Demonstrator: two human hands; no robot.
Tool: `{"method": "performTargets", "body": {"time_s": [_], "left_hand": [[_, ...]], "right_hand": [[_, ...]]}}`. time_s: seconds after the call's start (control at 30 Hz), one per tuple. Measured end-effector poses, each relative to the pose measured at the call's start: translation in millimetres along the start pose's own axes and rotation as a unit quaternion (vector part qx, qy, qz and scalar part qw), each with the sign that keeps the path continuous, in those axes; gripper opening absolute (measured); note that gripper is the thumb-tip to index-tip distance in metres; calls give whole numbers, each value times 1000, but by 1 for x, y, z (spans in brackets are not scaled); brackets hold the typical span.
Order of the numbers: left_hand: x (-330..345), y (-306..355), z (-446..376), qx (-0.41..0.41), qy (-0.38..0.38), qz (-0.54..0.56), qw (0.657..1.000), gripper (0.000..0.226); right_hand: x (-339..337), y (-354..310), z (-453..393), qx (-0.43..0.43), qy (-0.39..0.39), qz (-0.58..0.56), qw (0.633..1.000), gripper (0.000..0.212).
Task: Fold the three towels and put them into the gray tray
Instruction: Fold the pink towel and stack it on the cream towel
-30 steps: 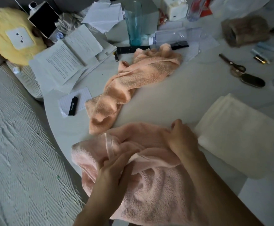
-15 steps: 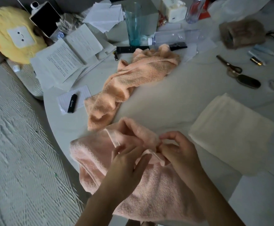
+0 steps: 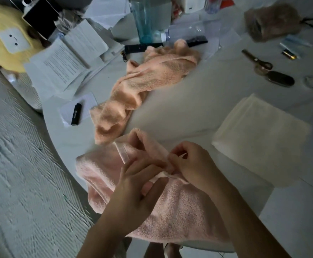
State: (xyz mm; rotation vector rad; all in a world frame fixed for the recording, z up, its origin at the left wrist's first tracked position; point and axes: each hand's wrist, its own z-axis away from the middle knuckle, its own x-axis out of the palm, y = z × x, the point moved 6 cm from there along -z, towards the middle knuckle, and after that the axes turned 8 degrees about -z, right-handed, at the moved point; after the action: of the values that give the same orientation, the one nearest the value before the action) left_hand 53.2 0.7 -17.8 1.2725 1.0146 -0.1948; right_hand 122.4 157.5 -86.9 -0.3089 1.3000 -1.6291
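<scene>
Two hands work a rumpled pale pink terry towel (image 3: 170,216) at the near edge of a white round table (image 3: 179,108).
The left hand (image 3: 135,190) and right hand (image 3: 194,166) each pinch its hem; a crumpled peach terry towel (image 3: 142,86) lies beyond, a folded cream towel (image 3: 259,131) to the right.

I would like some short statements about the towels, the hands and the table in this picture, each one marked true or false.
1. Both hands, left hand and right hand, hold the pale pink terry towel. True.
2. The crumpled peach terry towel is neatly folded. False: it lies bunched up, unfolded.
3. The folded cream towel lies to the right of the hands. True.
4. The metal scissors lie on top of the cream towel. False: they lie on the white round table, farther back.
5. The tall blue-green drinking glass lies tipped over. False: it stands upright.
</scene>
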Motion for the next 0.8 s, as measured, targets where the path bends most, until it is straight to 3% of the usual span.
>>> {"method": "performTargets", "body": {"time_s": [0.13, 0.3, 0.4, 0.5, 0.63, 0.8], "left_hand": [[7, 0, -2, -10, -12, 21, 1000, 20], [4, -21, 8, -112, 35, 85, 989, 17], [1, -21, 6, -103, 62, 96, 988, 21], [-4, -10, -5, -43, 103, 105, 988, 20], [-6, -5, -15, -25, 120, 117, 986, 18], [3, -1, -30, -31, 77, 88, 993, 22]], "right_hand": [[12, 2, -4, 44, -54, -65, 995, 39], [1, -7, 7, 6, -22, -273, 962, 32], [4, -21, 21, -60, -48, -283, 956, 43], [9, -27, 34, -89, -73, -248, 962, 33], [6, -23, 43, -77, -85, -270, 956, 19], [5, -14, 47, -46, -76, -239, 967, 32]]}}
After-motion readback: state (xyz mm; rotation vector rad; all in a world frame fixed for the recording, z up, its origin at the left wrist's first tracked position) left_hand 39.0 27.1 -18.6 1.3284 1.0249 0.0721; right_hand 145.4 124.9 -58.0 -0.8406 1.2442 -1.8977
